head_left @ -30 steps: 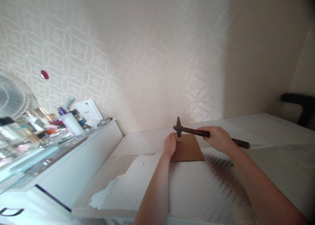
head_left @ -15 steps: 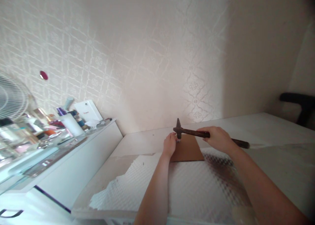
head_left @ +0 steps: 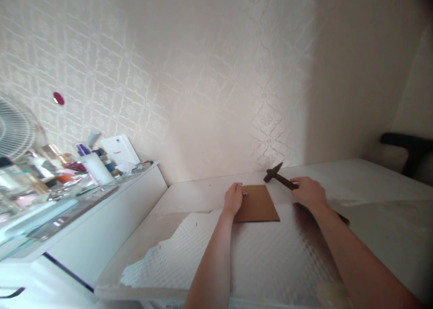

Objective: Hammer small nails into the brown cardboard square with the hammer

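My right hand (head_left: 309,192) is wrapped round the wooden handle of a hammer (head_left: 283,181). The hammer's dark head is raised behind and to the right of a flat brown board (head_left: 259,205), apart from it. At the board's left edge, my left hand (head_left: 233,198) is closed, pressing and gripping it; its fingertips are partly hidden. Beside those fingers, on the board, is a small shiny metal piece (head_left: 245,193), too small to name. Under the board lies a quilted silvery-white sheet (head_left: 257,255).
The board and sheet rest on a pale table (head_left: 196,194) against a patterned wall. To the left, a white cabinet (head_left: 128,205) carries bottles, a white box (head_left: 120,150) and other small items, with a fan (head_left: 15,128) behind. A black chair part (head_left: 407,142) stands at far right.
My right hand has drawn the hammer right and away from the board; its head was above the metal piece and is now tilted behind the board. My left hand has stayed in place.
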Demonstrator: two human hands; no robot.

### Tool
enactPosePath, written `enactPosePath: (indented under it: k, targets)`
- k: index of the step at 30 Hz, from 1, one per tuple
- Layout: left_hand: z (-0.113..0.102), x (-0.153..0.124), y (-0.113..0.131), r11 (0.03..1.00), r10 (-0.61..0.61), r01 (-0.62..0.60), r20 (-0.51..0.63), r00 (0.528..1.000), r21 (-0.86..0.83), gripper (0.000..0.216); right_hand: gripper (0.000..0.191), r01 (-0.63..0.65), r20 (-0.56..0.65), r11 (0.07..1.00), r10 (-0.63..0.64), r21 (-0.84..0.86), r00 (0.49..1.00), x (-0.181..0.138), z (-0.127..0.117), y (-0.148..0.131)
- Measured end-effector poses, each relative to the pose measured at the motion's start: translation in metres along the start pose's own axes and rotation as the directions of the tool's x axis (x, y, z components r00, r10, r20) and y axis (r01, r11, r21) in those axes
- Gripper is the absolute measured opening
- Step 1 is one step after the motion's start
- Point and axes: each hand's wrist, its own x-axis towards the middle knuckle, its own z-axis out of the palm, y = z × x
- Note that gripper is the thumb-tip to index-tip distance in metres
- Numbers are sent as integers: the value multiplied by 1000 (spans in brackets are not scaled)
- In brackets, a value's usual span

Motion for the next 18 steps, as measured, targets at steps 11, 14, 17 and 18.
enactPosePath:
  k: [11, 14, 17, 18]
  targets:
    - [0, -2, 1, 1000, -29, 29, 4, 1000, 5, 36, 42, -106, 96, 993, 111, -51, 989, 2, 5, 1]
    - [1, 1, -2, 999, -23, 23, -13, 1000, -48, 36, 43, 119, -7, 993, -119, -14, 993, 1, 13, -11]
    - [3, 5, -8, 990, -38, 32, -37, 999, -136, 36, 45, 403, -69, 909, -398, 102, 915, -8, 29, -31]
    - [3, 6, -9, 985, -47, 38, -52, 998, -167, 36, 45, 466, -49, 876, -464, 124, 885, -12, 35, -38]
